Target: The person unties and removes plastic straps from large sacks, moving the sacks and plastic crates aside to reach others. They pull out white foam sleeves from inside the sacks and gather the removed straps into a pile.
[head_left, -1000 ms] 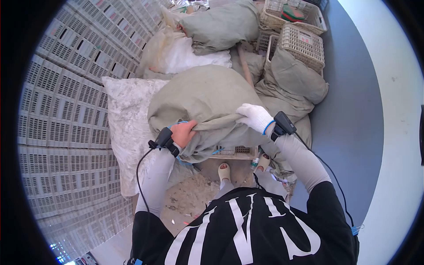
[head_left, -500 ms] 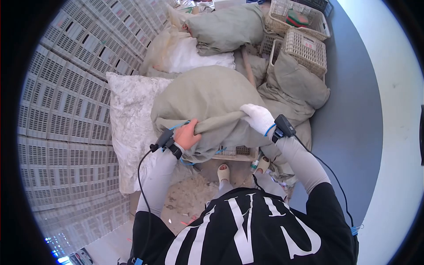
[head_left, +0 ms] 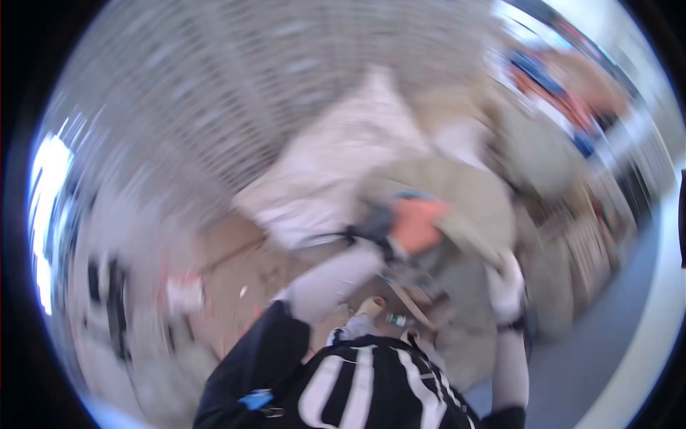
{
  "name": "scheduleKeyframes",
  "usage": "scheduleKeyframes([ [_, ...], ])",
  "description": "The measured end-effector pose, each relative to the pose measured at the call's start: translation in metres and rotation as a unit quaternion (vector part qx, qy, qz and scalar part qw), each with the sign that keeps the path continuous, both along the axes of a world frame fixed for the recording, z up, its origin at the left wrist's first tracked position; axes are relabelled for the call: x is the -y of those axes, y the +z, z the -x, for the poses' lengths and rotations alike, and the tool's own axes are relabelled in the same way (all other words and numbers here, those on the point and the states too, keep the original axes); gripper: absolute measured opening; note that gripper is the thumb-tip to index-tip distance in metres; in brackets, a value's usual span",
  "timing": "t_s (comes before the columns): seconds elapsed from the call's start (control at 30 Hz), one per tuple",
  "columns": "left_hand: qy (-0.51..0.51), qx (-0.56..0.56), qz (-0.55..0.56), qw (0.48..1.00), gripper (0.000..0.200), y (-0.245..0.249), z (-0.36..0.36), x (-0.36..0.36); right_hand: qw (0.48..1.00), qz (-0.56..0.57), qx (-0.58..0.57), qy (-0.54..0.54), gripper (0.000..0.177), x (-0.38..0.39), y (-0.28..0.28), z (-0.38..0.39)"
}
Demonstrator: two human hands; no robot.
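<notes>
A bulging grey-green cloth sack [head_left: 461,189] lies in front of me, smeared by motion. A fold of its cloth runs between my two hands. My left hand [head_left: 418,225], with a dark device strapped at the wrist, is closed on the left end of this fold. At the fold's right end my right hand [head_left: 506,286], in a white glove, grips the cloth. Fingers of both hands are blurred. Below the sack, part of a pale crate [head_left: 411,304] shows near my feet.
A large white sack [head_left: 343,161] lies left of the grey-green one. Stacked plastic crates [head_left: 236,93] form a wall behind it. More stuffed sacks [head_left: 536,150] and crates [head_left: 589,243] stand to the right. A small bottle [head_left: 397,319] lies by my feet.
My view has swung left, so the sacks and my hands appear further right and tilted. Everything is now blurred. Both hands still hold the fold of the grey-green sack.
</notes>
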State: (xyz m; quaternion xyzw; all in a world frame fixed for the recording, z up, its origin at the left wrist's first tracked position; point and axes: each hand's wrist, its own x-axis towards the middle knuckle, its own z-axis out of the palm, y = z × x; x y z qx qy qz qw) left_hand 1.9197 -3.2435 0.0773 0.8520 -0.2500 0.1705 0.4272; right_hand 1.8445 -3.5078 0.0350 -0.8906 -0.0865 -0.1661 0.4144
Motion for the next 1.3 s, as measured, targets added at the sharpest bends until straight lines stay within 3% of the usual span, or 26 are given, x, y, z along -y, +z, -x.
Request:
scheduleKeyframes([
  [0.1,0.144,0.043,-0.158,0.976,0.031,0.011,0.039,-0.017,0.998,-0.057,-0.017,-0.015,0.026,-0.031,0.007,0.006],
  [0.23,0.286,0.058,-0.082,0.953,0.028,0.022,0.116,-0.060,0.983,-0.092,-0.047,0.149,0.030,-0.056,-0.003,-0.023],
  [0.33,0.408,0.051,-0.074,0.909,0.028,0.021,0.213,-0.115,0.942,-0.044,-0.103,0.316,0.032,-0.123,0.019,0.023],
  [0.43,0.537,0.049,-0.058,0.840,0.019,0.013,0.304,-0.194,0.886,-0.055,-0.194,0.418,0.040,-0.202,0.023,0.081],
  [0.5,0.582,0.037,-0.184,0.791,0.018,0.015,0.374,-0.278,0.869,-0.063,-0.227,0.435,0.043,-0.258,0.015,0.124],
  [0.53,0.609,0.060,-0.163,0.774,0.016,0.021,0.418,-0.320,0.849,-0.036,-0.190,0.492,0.043,-0.284,0.010,0.145],
  [0.57,0.605,-0.019,-0.210,0.768,0.016,0.028,0.465,-0.373,0.828,-0.008,-0.154,0.539,0.044,-0.306,0.009,0.160],
  [0.6,0.696,-0.054,-0.300,0.650,0.010,-0.039,0.517,-0.470,0.804,0.022,-0.113,0.584,0.041,-0.327,0.014,0.178],
  [0.67,0.748,-0.156,-0.296,0.574,0.013,-0.030,0.622,-0.550,0.758,0.052,-0.076,0.645,0.037,-0.364,0.015,0.214],
  [0.7,0.755,-0.181,-0.284,0.562,0.015,-0.038,0.670,-0.587,0.742,0.052,-0.084,0.664,0.036,-0.377,-0.001,0.227],
  [0.77,0.753,-0.218,-0.275,0.556,0.019,-0.049,0.733,-0.644,0.763,0.056,-0.087,0.638,0.038,-0.386,-0.053,0.251],
  [0.83,0.747,-0.242,-0.273,0.556,0.023,-0.070,0.767,-0.687,0.780,0.062,-0.277,0.558,0.040,-0.367,-0.094,0.277],
  [0.87,0.754,-0.248,-0.275,0.544,0.025,-0.079,0.779,-0.694,0.773,0.132,-0.323,0.530,0.042,-0.348,-0.128,0.292],
  [0.9,0.766,-0.243,-0.271,0.529,0.027,-0.090,0.790,-0.689,0.752,0.195,-0.362,0.514,0.044,-0.326,-0.163,0.293],
  [1.0,0.798,-0.249,-0.220,0.502,0.033,-0.147,0.814,-0.622,0.783,0.231,-0.448,0.366,0.038,-0.191,-0.260,0.304],
  [1.03,0.787,-0.281,-0.197,0.512,0.035,-0.173,0.817,-0.587,0.775,0.310,-0.282,0.472,0.029,-0.112,-0.374,0.318],
  [1.07,0.760,-0.338,-0.166,0.529,0.038,-0.202,0.810,-0.544,0.903,0.208,-0.353,0.131,0.023,-0.086,-0.344,0.336],
  [1.1,0.710,-0.413,-0.126,0.557,0.040,-0.252,0.827,-0.518,0.881,0.187,-0.431,-0.053,0.021,-0.068,-0.340,0.367],
  [1.17,0.488,-0.558,-0.023,0.671,0.044,-0.310,0.770,-0.424,0.795,0.104,-0.565,-0.195,0.021,-0.017,-0.321,0.374],
  [1.2,0.314,-0.593,0.072,0.738,0.046,-0.339,0.717,-0.369,0.811,0.114,-0.540,-0.196,0.022,-0.002,-0.321,0.388],
  [1.23,0.167,-0.594,0.087,0.782,0.048,-0.337,0.647,-0.313,0.826,0.126,-0.511,-0.203,0.023,0.012,-0.318,0.400],
  [1.27,0.042,-0.486,-0.104,0.867,0.043,-0.302,0.556,-0.242,0.840,0.143,-0.481,-0.207,0.024,0.027,-0.316,0.409],
  [1.3,0.004,-0.486,-0.074,0.871,0.037,-0.266,0.492,-0.181,0.845,0.126,-0.468,-0.226,0.025,0.036,-0.309,0.415],
])
